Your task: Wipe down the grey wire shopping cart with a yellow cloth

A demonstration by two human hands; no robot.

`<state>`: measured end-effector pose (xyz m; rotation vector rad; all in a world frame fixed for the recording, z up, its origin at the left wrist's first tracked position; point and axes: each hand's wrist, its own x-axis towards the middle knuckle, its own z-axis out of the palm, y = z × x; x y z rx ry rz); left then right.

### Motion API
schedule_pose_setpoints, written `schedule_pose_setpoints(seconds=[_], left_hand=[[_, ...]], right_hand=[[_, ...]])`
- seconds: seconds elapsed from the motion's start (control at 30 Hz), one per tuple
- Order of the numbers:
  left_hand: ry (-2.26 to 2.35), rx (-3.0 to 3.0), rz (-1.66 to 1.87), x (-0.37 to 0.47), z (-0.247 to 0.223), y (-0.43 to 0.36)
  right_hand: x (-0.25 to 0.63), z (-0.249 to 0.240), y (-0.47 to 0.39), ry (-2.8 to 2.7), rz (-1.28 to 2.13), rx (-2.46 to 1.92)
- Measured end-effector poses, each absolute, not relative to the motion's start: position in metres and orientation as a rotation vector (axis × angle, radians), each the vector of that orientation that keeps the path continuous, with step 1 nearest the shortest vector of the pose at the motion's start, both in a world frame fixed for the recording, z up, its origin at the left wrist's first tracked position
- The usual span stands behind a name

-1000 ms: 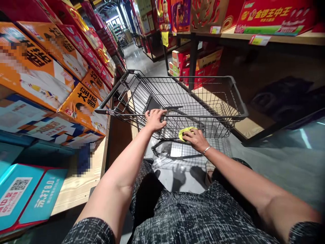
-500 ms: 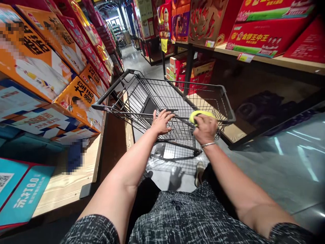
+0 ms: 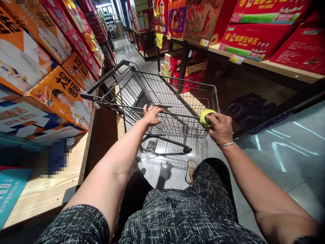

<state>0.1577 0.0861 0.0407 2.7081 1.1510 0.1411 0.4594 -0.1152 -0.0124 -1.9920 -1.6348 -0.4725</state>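
In front of me a dark wire shopping cart (image 3: 182,115) stands turned sideways, its handle at the left. My left hand (image 3: 151,116) rests on the near top rail with its fingers spread. At the right end of the same rail, my right hand (image 3: 221,128) is closed round a bunched yellow cloth (image 3: 206,117) with a dark patch showing. The cloth touches the cart's corner, and part of it is hidden by my fingers. Through the mesh I see the floor.
Orange boxes (image 3: 59,93) are stacked on a wooden shelf close at the left. Red boxes (image 3: 248,40) stand on a shelf at the right, with a red bag (image 3: 194,76) lower down. My shoe (image 3: 191,169) is on the shiny floor below the cart.
My right hand has slid the yellow cloth rightward along the rail to the corner, and the cloth looks more bunched. My left hand keeps its place on the rail. The view has shifted right.
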Motion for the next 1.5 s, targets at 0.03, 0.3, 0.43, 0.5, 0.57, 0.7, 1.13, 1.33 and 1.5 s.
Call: schedule_pose_setpoints(seconds=[0.03,0.3,0.43,0.5,0.57,0.7,1.13,1.33,1.5], left_hand=[[1.165,2.703,0.114,0.158,0.044,0.090],[1.067,2.722,0.034,0.188,0.053,0.080],[0.956,2.737,0.072,0.203,0.040,0.065],[0.963,2.731,0.121,0.202,0.035,0.066],[0.951,2.724,0.149,0.198,0.031,0.072],[0.931,2.715,0.210,0.192,0.027,0.085],[1.061,2.616,0.252,0.181,0.026,0.102],[1.128,2.571,0.205,0.178,0.030,0.106],[1.179,2.557,0.190,0.171,0.032,0.108]], right_hand=[[0.461,-0.016,-0.119,-1.626,-0.487,-1.978],[0.390,-0.091,-0.083,-1.959,-0.230,-1.986],[0.379,-0.147,-0.080,-2.197,0.127,-2.193],[0.381,-0.162,-0.084,-2.240,0.208,-2.239],[0.383,-0.163,-0.087,-2.266,0.216,-2.242],[0.391,-0.126,-0.087,-2.230,-0.062,-2.078],[0.380,-0.116,-0.097,-2.121,-0.171,-2.093],[0.355,-0.155,-0.113,-2.336,0.080,-2.252],[0.352,-0.090,-0.121,-2.260,-0.195,-1.949]])
